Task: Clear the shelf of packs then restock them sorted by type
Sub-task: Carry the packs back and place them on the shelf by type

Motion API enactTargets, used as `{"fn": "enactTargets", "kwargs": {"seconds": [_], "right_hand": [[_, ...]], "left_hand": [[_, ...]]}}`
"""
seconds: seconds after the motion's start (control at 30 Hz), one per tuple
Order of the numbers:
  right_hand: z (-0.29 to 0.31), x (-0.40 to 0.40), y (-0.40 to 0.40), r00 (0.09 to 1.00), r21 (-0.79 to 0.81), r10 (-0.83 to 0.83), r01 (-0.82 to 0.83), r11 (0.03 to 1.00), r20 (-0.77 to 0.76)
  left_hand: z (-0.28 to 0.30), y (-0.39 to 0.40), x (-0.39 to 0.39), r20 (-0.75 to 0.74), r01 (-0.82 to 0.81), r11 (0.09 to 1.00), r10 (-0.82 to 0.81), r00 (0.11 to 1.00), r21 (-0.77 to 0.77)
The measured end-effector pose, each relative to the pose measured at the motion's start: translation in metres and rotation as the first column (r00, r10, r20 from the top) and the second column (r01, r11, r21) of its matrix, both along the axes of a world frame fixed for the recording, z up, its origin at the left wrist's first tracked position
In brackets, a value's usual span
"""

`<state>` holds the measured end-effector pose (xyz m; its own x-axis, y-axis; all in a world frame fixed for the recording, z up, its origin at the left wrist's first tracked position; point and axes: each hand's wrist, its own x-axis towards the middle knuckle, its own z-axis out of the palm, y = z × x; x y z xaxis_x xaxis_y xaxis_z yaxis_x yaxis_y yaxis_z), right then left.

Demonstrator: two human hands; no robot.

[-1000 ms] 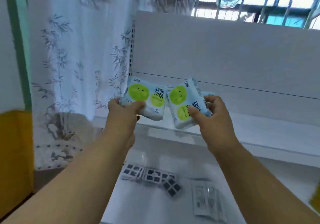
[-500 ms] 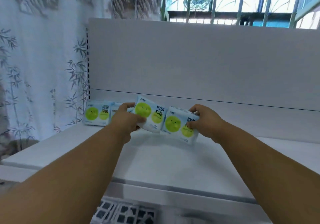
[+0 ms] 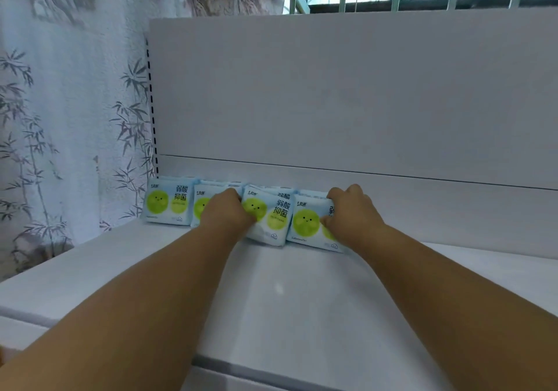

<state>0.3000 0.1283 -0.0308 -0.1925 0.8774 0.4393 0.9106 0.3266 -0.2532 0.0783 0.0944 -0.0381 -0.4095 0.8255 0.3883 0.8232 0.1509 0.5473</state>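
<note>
White shelf point(image 3: 271, 294) | left hand point(image 3: 225, 214), right hand point(image 3: 351, 214) each grip pale-blue green-dotted packs point(image 3: 267, 218)

Both bare forearms were stretched toward the frame's middle; the left hand point(image 3: 225, 211) and right hand point(image 3: 351, 212) were curled, each gripping something.

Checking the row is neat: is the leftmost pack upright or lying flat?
Upright: the leftmost pack stands on its edge, printed front facing out, against the back panel.

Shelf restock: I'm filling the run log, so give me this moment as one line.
stage: restocking | left hand: grips third pack | right hand: grips fourth pack | row: four packs along shelf back
</note>
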Motion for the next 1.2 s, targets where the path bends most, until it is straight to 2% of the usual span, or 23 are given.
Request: {"fn": "enactTargets", "kwargs": {"seconds": [0.07,0.17,0.3,0.43,0.5,0.63,0.73,0.9,0.97,1.07,1.2], "right_hand": [[0.002,-0.002,0.008,1.000,-0.020,-0.004,0.004,1.000,0.008],[0.001,-0.003,0.010,0.999,-0.035,0.000,0.001,0.999,0.044],[-0.007,-0.004,-0.003,0.979,0.036,-0.052,0.046,0.998,0.195],[-0.009,-0.007,-0.023,0.973,0.102,-0.080,0.059,0.993,0.215],[-0.008,-0.012,-0.040,0.976,0.124,-0.076,0.052,0.991,0.202],[0.000,-0.034,-0.088,0.985,0.166,-0.013,-0.016,0.986,0.171],[0.003,-0.064,-0.133,0.989,0.211,0.017,-0.048,0.976,0.144],[0.004,-0.131,-0.208,0.992,0.216,0.084,-0.102,0.971,0.090],[0.002,-0.165,-0.235,0.986,0.211,0.157,-0.165,0.963,0.055],[-0.012,-0.226,-0.276,0.947,0.197,0.321,-0.315,0.929,0.000],[-0.051,-0.314,-0.330,0.808,0.174,0.587,-0.572,0.802,-0.047]], "left_hand": [[-0.001,0.009,-0.001,-0.004,-0.050,0.999,0.050,0.999,-0.004],[-0.005,0.015,0.000,-0.100,-0.065,0.995,0.058,0.993,-0.071],[-0.006,0.011,0.000,-0.153,-0.042,0.984,0.015,0.988,-0.174],[-0.004,-0.006,0.007,-0.103,-0.004,0.999,0.000,0.995,-0.043],[-0.006,-0.021,0.011,-0.171,0.018,1.000,-0.016,0.985,0.010],[-0.006,-0.067,0.009,-0.242,0.168,0.986,-0.158,0.957,0.022],[-0.003,-0.117,-0.009,-0.242,0.244,0.966,-0.219,0.945,0.082],[-0.002,-0.214,-0.069,-0.249,0.256,0.960,-0.222,0.943,0.113],[-0.004,-0.253,-0.098,-0.283,0.237,0.962,-0.192,0.940,0.135],[-0.016,-0.312,-0.149,-0.291,0.125,0.980,-0.075,0.954,0.157],[-0.055,-0.401,-0.218,-0.233,-0.143,0.977,0.178,0.956,0.160]]}}
